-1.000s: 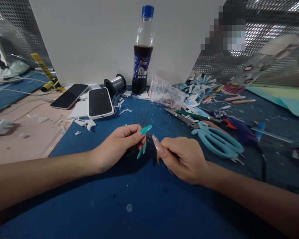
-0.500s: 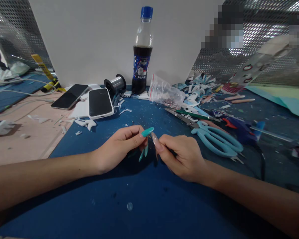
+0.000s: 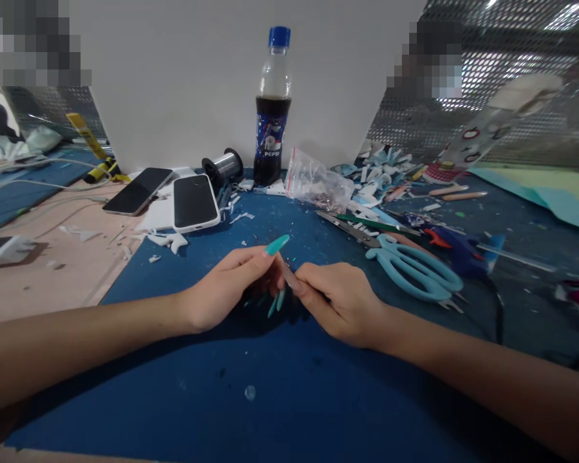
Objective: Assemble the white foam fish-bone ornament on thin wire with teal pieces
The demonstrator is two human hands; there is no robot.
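Note:
My left hand (image 3: 226, 286) is held low over the blue mat (image 3: 183, 399), its fingers curled and its thumb, with a long teal nail (image 3: 277, 244), pressed on top. Facing it, my right hand (image 3: 345, 299) is closed in a pinch, the long nude-coloured thumbnail (image 3: 288, 273) reaching in against the left fingertips. The two hands meet at the tips. Whatever sits between the fingers is hidden or too small to name. Beyond the right hand lie scissors with light blue handles (image 3: 380, 241).
Behind the hands stand a Pepsi bottle (image 3: 273, 135), a wire spool (image 3: 226, 166) and a clear zip bag (image 3: 316, 183). Two phones (image 3: 195, 202) lie at left. A blue glue gun (image 3: 463, 253) with its cord and a heap of scraps (image 3: 386, 170) are at right.
My right thumb and its nail have shifted left and now overlap the left fingertips. The left thumb tip has moved slightly left and up. The view has shifted a little.

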